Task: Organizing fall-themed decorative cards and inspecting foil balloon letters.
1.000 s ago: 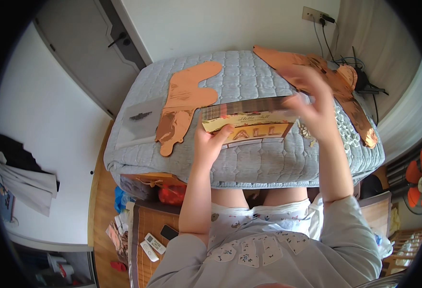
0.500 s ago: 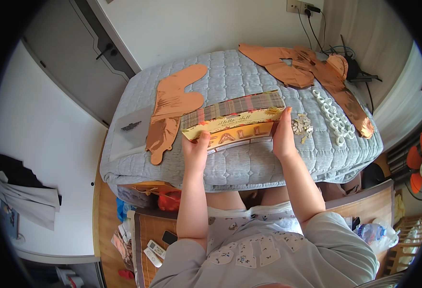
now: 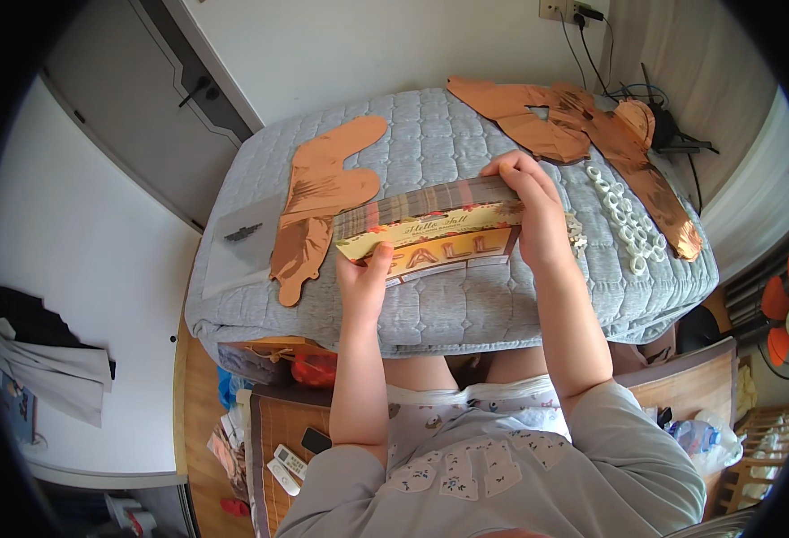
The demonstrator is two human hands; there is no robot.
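Over the near part of the bed I hold a long cardboard box (image 3: 439, 224) with a plaid top and a yellow-orange printed front. My left hand (image 3: 364, 282) is closed on its left end, thumb on the front face. My right hand (image 3: 538, 211) grips the right end, its fingers bent over the top far corner. Left of the box lies a flat copper foil balloon (image 3: 327, 184). More copper foil balloons (image 3: 560, 130) are spread at the far right. Gold leaf-shaped pieces (image 3: 577, 235) show partly behind my right wrist, beside several white rings (image 3: 623, 220).
A clear plastic bag (image 3: 240, 255) with a small dark item lies at the left of the quilted bed (image 3: 430, 309). Cables (image 3: 650, 94) hang by the far right corner. An orange-bladed fan (image 3: 784, 309) stands at the right. A phone (image 3: 316, 440) and remote (image 3: 291, 462) lie low left.
My right hand has moved up and over the box's right end, its fingers now curling onto the plaid top. The box has shifted slightly left; my left hand keeps its hold.
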